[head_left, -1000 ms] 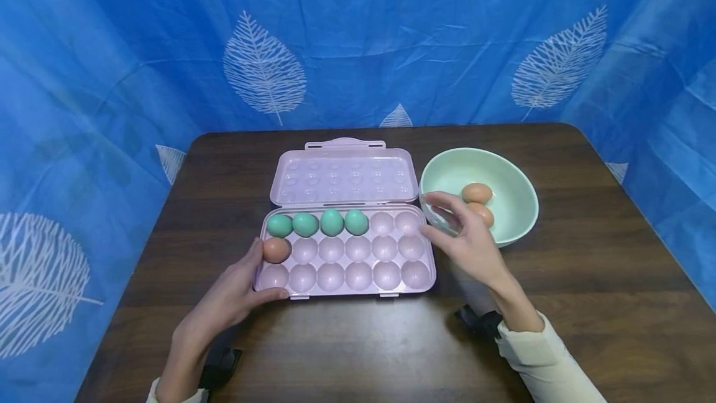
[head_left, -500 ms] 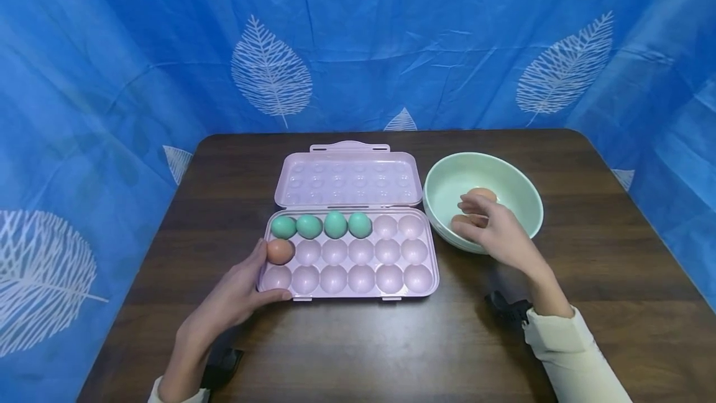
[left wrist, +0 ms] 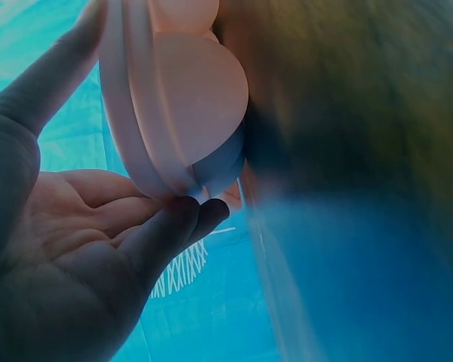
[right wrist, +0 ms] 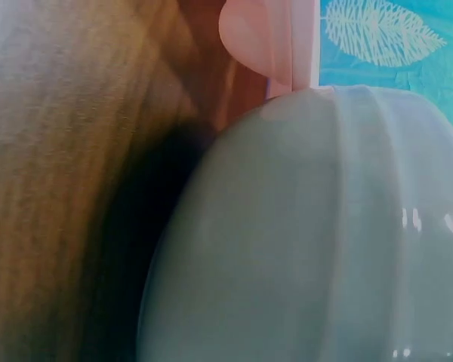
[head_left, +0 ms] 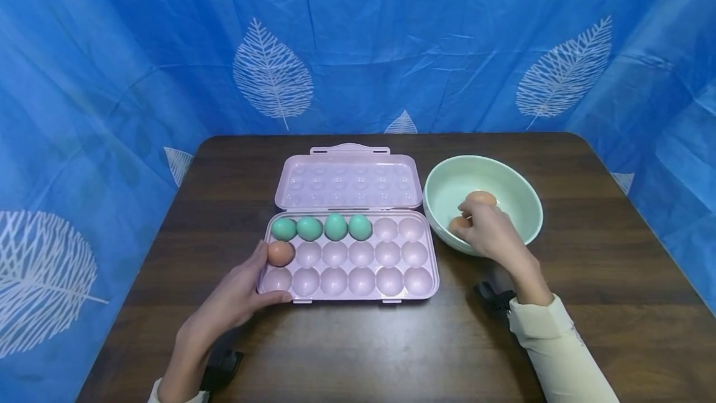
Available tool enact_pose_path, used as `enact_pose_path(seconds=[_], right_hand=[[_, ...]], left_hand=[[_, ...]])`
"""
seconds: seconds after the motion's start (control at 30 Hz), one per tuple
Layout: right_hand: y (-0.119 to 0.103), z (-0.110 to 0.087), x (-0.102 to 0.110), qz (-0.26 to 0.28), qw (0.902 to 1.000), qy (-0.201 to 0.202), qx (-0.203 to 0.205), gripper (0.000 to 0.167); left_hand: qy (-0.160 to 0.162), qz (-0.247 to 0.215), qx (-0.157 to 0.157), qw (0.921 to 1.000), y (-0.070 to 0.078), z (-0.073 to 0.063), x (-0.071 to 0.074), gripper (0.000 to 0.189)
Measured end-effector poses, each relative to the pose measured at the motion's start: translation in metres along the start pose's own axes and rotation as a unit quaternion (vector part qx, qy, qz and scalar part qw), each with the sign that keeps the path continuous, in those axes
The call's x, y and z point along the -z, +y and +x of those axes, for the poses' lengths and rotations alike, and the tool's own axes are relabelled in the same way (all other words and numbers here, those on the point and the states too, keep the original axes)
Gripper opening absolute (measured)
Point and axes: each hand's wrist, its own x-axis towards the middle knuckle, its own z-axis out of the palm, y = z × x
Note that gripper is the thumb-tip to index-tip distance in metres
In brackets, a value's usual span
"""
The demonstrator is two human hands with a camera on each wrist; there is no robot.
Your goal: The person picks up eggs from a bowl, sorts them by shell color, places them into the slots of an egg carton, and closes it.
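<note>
The pink egg carton point(head_left: 347, 293) lies open on the table, its lid point(head_left: 349, 180) laid back. Several green eggs point(head_left: 336, 227) fill the left part of its back row, and one brown egg point(head_left: 280, 254) sits at the left of the middle row. My left hand point(head_left: 237, 288) grips the carton's left end, thumb along the front edge; the left wrist view shows fingertips point(left wrist: 183, 211) against its side. Inside the pale green bowl point(head_left: 517, 207), my right hand point(head_left: 492, 229) pinches a brown egg point(head_left: 459, 224). Another brown egg point(head_left: 482, 198) lies just behind. In the right wrist view the bowl's wall point(right wrist: 272, 226) hides that hand.
Bowl and carton stand side by side, nearly touching, on a dark wooden table point(head_left: 358, 353). A blue curtain point(head_left: 358, 48) with white leaf prints hangs behind and at both sides. Black wrist straps sit under both forearms.
My right hand has moved right from the carton's right edge into the bowl, and its fingers have closed on a brown egg. My left hand keeps its grip on the carton.
</note>
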Motion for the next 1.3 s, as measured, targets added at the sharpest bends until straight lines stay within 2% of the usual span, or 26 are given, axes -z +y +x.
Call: enact_pose_path(seconds=[0.1, 0.3, 0.47, 0.73, 0.87, 1.07, 1.3], right_hand=[[-0.001, 0.004, 0.000, -0.019, 0.9997, -0.016, 0.001, 0.008], [0.001, 0.008, -0.001, -0.019, 0.9989, -0.043, 0.005, 0.007], [0.006, 0.008, -0.003, -0.001, 0.9994, -0.034, 0.004, 0.032], [0.008, 0.003, -0.005, 0.031, 0.9989, 0.030, -0.019, 0.040], [0.007, 0.000, -0.007, 0.045, 0.9963, 0.072, -0.016, 0.043], [0.007, -0.001, -0.012, 0.086, 0.9841, 0.155, 0.014, 0.045], [0.007, -0.005, -0.011, 0.125, 0.9740, 0.186, 0.032, 0.050]], left_hand=[[0.002, 0.001, 0.003, 1.0000, 0.000, -0.001, 0.000, 0.117], [0.007, -0.001, -0.001, 1.0000, -0.001, -0.002, -0.001, 0.116], [0.008, -0.001, -0.007, 0.9999, -0.001, -0.002, -0.002, 0.114], [0.006, 0.003, -0.007, 0.9999, 0.001, -0.001, 0.000, 0.114], [0.004, 0.006, -0.006, 1.0000, 0.003, -0.001, 0.002, 0.114], [0.005, 0.002, -0.003, 1.0000, 0.003, -0.001, 0.002, 0.114], [0.008, -0.002, -0.011, 0.9999, 0.004, -0.001, 0.001, 0.114]])
